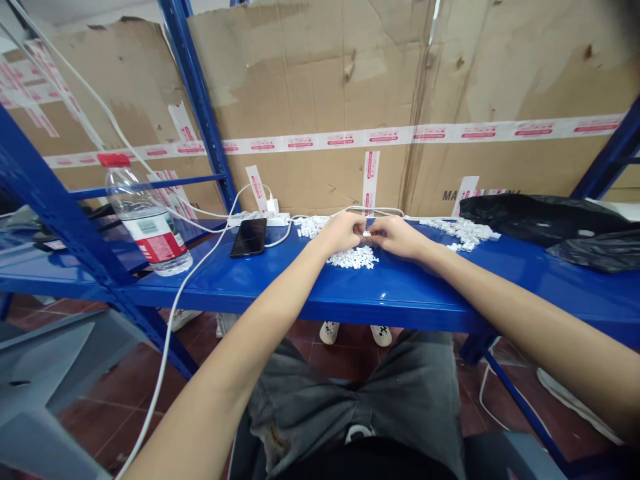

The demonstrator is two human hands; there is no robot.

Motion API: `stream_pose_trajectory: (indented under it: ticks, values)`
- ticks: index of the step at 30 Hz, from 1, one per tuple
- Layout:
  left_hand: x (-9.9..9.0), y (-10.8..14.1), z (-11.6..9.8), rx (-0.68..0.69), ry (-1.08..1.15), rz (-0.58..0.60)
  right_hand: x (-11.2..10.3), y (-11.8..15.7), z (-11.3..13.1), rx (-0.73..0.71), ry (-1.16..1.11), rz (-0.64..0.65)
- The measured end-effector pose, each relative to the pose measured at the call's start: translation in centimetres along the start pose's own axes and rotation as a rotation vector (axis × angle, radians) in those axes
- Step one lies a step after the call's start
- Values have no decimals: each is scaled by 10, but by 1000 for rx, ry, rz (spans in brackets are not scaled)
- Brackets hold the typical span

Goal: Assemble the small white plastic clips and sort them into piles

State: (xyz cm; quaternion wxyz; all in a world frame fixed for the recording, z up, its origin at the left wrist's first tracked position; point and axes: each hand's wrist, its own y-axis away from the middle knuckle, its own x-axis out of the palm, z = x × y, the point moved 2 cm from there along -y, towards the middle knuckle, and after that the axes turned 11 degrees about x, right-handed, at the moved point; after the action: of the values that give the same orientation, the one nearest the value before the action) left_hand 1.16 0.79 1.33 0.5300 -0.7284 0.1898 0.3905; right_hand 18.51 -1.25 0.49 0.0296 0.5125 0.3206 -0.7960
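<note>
Both my hands meet over the blue metal shelf [280, 287], fingertips almost touching. Between them shows a small white plastic piece [367, 233]. My left hand [343, 231] is closed in a pinch at the piece's left side. From the right, my right hand [397, 235] pinches at the same piece. Just below the fingers lies a pile of small white pieces [354, 258]. Behind my left hand is another white pile [310, 227], partly covered by the hand. A third pile [463, 232] spreads to the right of my right hand. The exact shape of the pieces is too small to tell.
A black phone [249, 237] lies at the left beside a white power strip [277, 219] with a plugged-in charger. A clear bottle [145, 220] with a red cap stands further left. White cable [173, 313] hangs over the front edge. Black plastic bags [545, 220] lie at the right.
</note>
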Motion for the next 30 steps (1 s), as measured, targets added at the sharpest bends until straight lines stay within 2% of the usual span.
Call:
stream_pose_trajectory:
  ticks: [7,12,14,18,22,24,27,30]
  values:
    - [1,0,0,-9,-13,-11,-1,1,1,25,-33,-12]
    - [-1,1,7,-89,-149,-82,-2,-1,-2,131,-11,-52]
    - [-6,4,13,-196,-225,-133,-5,0,-7,233,78,-109]
    - [-22,14,25,-473,-395,-164,-16,8,-27,580,384,-220]
    - [-32,23,31,-702,-495,-140,-25,19,-57,851,549,-176]
    - [-32,25,33,-753,-513,-129,-28,24,-74,959,562,-148]
    - [-28,27,36,-759,-491,-102,-26,27,-96,1084,498,-113]
    - [-25,30,42,-732,-454,-100,-22,25,-107,1066,471,-78]
